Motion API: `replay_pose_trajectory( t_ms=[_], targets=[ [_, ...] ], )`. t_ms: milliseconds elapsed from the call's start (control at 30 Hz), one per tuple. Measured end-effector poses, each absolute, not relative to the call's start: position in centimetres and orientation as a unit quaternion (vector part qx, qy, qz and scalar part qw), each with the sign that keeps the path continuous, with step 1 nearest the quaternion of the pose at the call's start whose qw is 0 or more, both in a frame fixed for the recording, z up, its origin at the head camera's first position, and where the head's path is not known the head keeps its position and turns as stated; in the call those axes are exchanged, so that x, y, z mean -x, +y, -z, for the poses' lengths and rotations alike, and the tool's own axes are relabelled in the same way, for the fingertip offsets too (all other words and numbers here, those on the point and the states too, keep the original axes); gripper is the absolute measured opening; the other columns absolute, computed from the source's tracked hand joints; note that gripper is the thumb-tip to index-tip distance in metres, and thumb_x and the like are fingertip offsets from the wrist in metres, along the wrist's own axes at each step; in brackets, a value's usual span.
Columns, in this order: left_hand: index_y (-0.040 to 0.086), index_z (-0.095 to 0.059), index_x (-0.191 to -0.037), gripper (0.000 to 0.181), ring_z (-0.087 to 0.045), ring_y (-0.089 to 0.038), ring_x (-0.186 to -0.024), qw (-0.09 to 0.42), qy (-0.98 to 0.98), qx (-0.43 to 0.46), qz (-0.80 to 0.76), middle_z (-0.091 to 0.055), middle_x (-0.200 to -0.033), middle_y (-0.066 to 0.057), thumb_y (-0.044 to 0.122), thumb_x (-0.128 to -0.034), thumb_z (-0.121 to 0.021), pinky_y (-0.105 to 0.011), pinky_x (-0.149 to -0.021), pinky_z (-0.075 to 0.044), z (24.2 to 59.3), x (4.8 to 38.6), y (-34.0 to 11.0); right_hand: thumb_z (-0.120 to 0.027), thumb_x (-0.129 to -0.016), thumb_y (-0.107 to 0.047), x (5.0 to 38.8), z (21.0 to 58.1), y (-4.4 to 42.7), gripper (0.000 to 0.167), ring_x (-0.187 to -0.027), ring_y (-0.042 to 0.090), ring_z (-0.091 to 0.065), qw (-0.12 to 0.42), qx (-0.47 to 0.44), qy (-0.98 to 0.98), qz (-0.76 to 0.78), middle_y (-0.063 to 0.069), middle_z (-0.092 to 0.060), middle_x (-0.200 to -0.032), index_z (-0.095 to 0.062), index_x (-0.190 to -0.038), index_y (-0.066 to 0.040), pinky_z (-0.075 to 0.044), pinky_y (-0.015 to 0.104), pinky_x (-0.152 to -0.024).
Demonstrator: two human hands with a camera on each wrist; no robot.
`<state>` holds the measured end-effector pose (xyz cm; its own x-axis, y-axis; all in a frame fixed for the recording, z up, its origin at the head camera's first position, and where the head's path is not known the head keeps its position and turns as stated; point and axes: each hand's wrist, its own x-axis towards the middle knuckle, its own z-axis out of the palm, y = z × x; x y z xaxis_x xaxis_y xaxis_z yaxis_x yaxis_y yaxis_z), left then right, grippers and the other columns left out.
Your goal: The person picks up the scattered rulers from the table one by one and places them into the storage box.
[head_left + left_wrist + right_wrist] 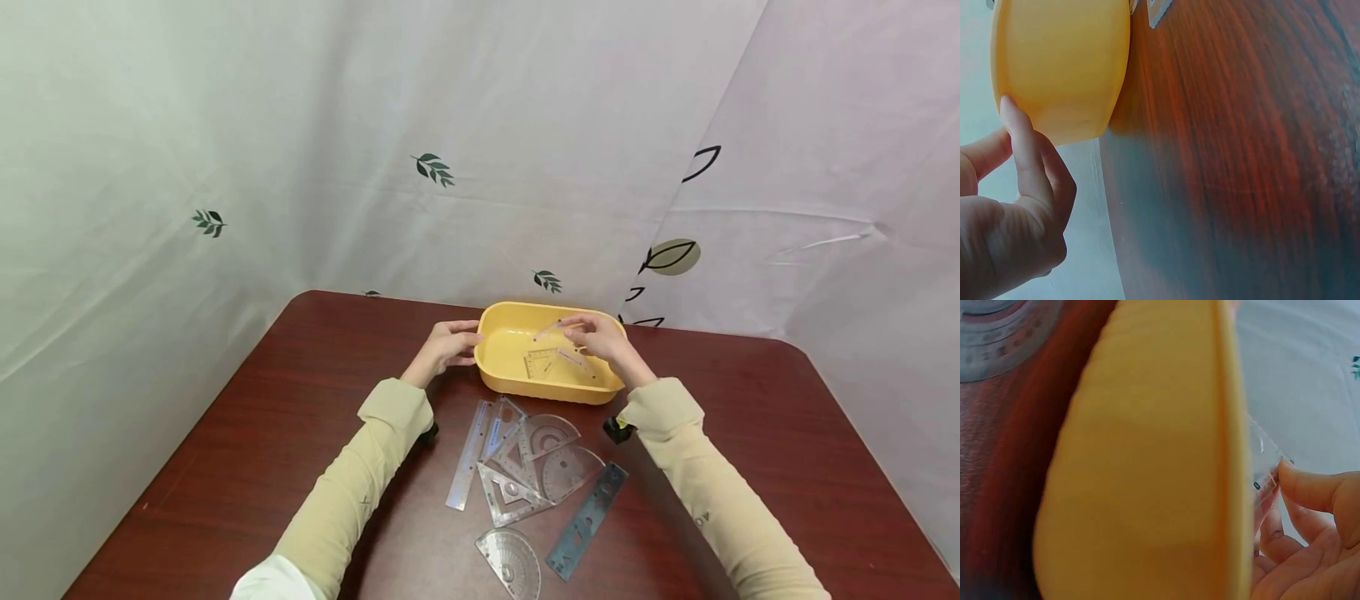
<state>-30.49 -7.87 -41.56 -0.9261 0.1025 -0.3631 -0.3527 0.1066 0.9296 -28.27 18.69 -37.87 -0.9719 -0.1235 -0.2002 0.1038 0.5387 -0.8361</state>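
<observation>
A yellow plastic basin (517, 387) stands toward the far edge of the table. At its left end my left hand (447, 343) holds the rim between thumb and fingers; the left wrist view shows the hand (1022, 181) at the corner. My right hand (600, 335) is over the basin's right part, pinching a clear set square (1263, 459) between thumb and fingers. Inside the basin lies another clear set square (534, 364). The right wrist view has the basin wall (1141, 456) hiding part of the held piece.
Before the basin lie a clear ruler (468, 458), several overlapping clear set squares (492, 492) and protractors (573, 472). Closer to me are a single protractor (513, 560) and a dark metal ruler (587, 521). A pale curtain (480, 225) hangs behind the table.
</observation>
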Motion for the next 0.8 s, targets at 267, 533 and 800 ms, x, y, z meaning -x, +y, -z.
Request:
replay_pose_trajectory(
  t_ms=[267, 533, 800],
  targets=[
    [0.01, -0.057, -0.134, 0.045, -0.065, -0.01, -0.067, 0.173, 0.723, 0.092, -0.663, -0.07, -0.106, -0.014, 0.009, -0.09, -0.066, -0.02, -0.054, -0.058, 41.5, 30.6, -7.8, -0.055, -0.098, -0.012, 28.5, 39.3, 18.5, 0.033, -0.079, 0.013, -0.056, 0.137, 0.028, 0.872, 0.468, 0.021, -0.064, -0.109, -0.058, -0.126, 0.004, -0.051, 0.022, -0.066],
    [0.011, -0.057, -0.134, 0.045, -0.065, -0.009, -0.069, 0.173, 0.72, 0.094, -0.665, -0.068, -0.115, -0.018, 0.01, -0.0903, -0.066, -0.02, -0.055, -0.058, 41.6, 30.5, -7.8, -0.056, -0.095, -0.004, 28.5, 40.1, 18.1, 0.031, -0.066, 0.009, -0.049, 0.162, 0.028, 0.87, 0.464, 0.008, -0.064, -0.085, -0.058, -0.123, 0.01, -0.044, 0.019, -0.056],
    [0.011, -0.057, -0.134, 0.045, -0.065, -0.009, -0.068, 0.173, 0.718, 0.095, -0.668, -0.069, -0.108, -0.014, 0.01, -0.0899, -0.067, -0.019, -0.054, -0.058, 41.5, 30.5, -7.8, -0.054, -0.09, 0.0, 28.1, 40.4, 18.0, 0.037, -0.071, 0.011, -0.052, 0.178, 0.02, 0.873, 0.453, 0.02, -0.062, -0.102, -0.052, -0.126, 0.012, -0.046, 0.019, -0.059]
  ],
)
